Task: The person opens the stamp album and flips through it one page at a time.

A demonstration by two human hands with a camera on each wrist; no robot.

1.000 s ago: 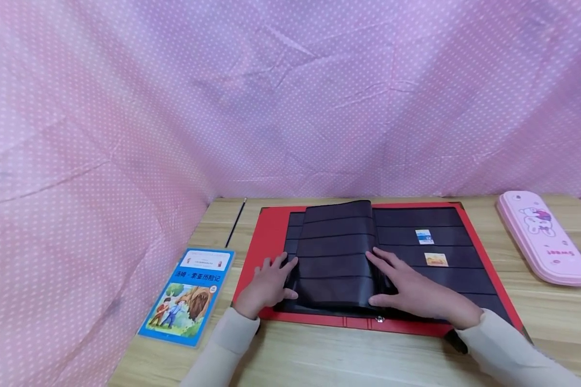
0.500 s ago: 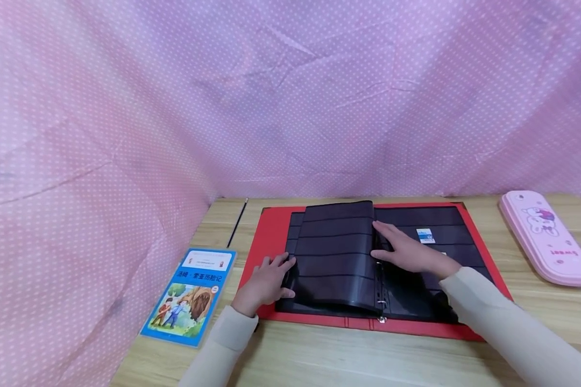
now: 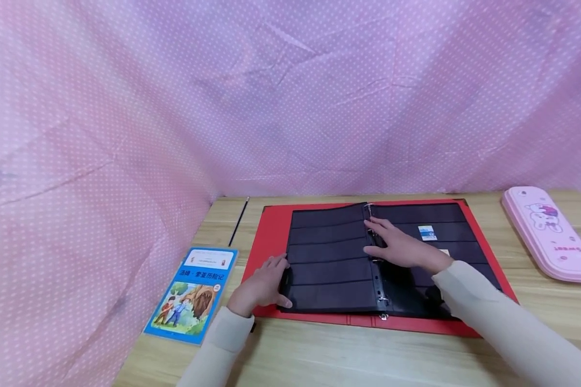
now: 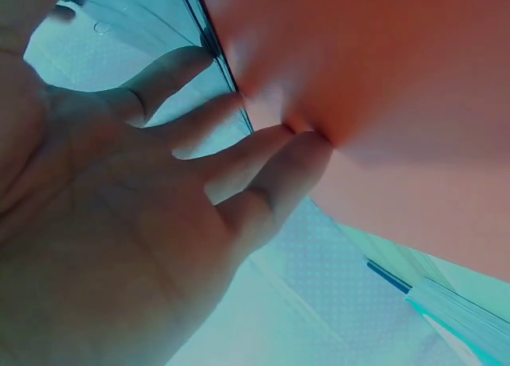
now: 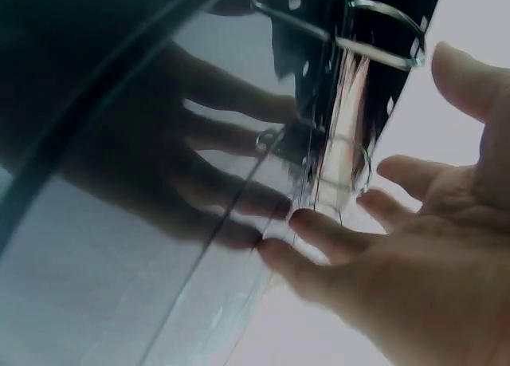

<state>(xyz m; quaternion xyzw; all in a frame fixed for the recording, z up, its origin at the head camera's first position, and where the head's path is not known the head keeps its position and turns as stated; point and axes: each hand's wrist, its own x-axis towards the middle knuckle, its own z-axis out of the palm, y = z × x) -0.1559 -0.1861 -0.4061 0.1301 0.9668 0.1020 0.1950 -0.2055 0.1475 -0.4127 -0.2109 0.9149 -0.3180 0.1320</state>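
A red ring binder (image 3: 273,228) lies spread on the table with black pocket pages, like a stamp album. Its left page (image 3: 331,269) lies nearly flat. My left hand (image 3: 261,285) rests at that page's outer edge, fingers extended; in the left wrist view its fingertips touch the red cover (image 4: 430,103). Over the spine, my right hand (image 3: 406,244) has its fingers spread at the inner page edge. In the right wrist view, two fingertips meet the glossy page beside the metal rings (image 5: 374,51). A blue-and-white stamp (image 3: 427,233) sits in the right page; another is partly hidden by the right hand.
Left of the binder are a blue storybook (image 3: 191,295) and a dark pencil (image 3: 239,221). A pink pencil case (image 3: 549,234) lies at the right. Pink dotted cloth (image 3: 290,107) hangs behind the wooden table (image 3: 319,355).
The curved black page has flattened leftward, uncovering the rings. My right hand has shifted up along the spine. My left hand has stayed near the left page edge.
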